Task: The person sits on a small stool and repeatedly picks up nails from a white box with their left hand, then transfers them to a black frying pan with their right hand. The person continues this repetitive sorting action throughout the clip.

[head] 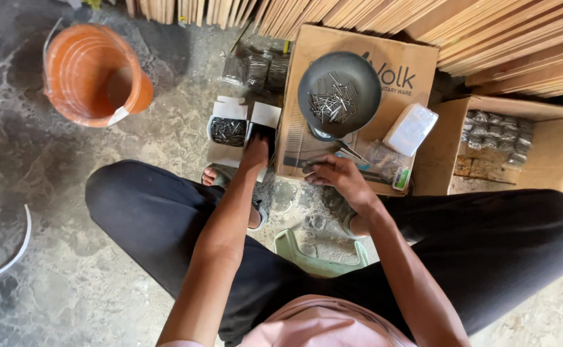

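Stained concrete floor (69, 212) runs beneath a seated person. Their left hand (255, 153) reaches into a small white box (265, 119) of nails; its grip is hidden. Their right hand (336, 177) pinches a few nails (308, 170) at the carton (410, 71) edge, below a dark pan (339, 93).

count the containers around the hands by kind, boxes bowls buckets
cardboard boxes: 2 — a closed box under the bowl, an open box of packets
small white boxes: 2 — one of nails, one under the left hand
dark bowl of nails: 1
orange bucket: 1
total: 6
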